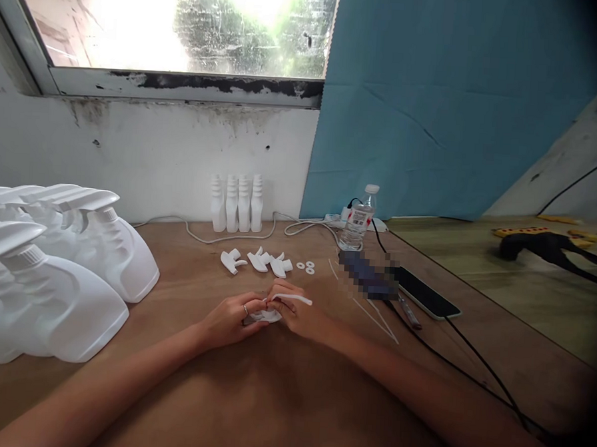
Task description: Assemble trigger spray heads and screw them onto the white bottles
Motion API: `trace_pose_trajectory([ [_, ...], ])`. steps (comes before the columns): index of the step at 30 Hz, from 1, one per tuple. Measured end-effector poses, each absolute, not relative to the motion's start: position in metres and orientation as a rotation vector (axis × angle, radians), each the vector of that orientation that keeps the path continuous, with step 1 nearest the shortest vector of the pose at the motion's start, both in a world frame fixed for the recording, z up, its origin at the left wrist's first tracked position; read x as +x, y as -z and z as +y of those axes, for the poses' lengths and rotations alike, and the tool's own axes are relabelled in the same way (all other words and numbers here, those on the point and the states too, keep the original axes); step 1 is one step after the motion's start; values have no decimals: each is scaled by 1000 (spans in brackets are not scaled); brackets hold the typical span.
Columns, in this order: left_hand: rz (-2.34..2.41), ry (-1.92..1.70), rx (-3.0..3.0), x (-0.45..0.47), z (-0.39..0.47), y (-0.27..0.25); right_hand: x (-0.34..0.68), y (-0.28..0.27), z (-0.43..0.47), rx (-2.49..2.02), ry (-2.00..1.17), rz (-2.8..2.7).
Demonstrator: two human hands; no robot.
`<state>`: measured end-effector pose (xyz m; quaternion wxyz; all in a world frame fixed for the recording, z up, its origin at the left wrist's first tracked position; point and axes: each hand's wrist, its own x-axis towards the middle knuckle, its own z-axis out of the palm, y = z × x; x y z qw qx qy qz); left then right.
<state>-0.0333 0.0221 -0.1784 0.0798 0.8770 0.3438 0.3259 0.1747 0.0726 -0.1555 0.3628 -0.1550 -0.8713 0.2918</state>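
Observation:
Both hands meet low over the table at the middle of the view. My left hand [231, 319], with a ring on one finger, is closed on a white spray trigger head [268, 315], mostly hidden by the fingers. My right hand [296, 311] pinches a thin white tube [297, 297] against the trigger head; its free end points right. Whether the tube sits inside the head I cannot tell. Just beyond the hands lie three loose pieces: a left trigger head [232, 261], a middle one [259, 259] and a right one [281, 266]. Beside them are three white washers [309, 271].
Large white spray bottles [81, 305] crowd the left. Several slim white bottle-shaped pieces [231, 206] stand by the wall. At right are a water bottle [359, 220], a phone [426, 293], a blurred dark object [368, 275], thin tubes [376, 319], a small knife-like tool [410, 314] and cables.

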Motion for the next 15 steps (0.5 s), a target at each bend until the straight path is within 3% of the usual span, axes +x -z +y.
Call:
trace_pose_trajectory([
  [6,1040,-1455,2172,-42,43,177,184,159,68,-455,-814,-2207],
  [10,1529,-1762,1846,-73,112,177,186,164,64,-512,-963,-2277],
  [15,2042,-1866,1529,-120,198,176,185,166,62,-700,-994,-2295],
])
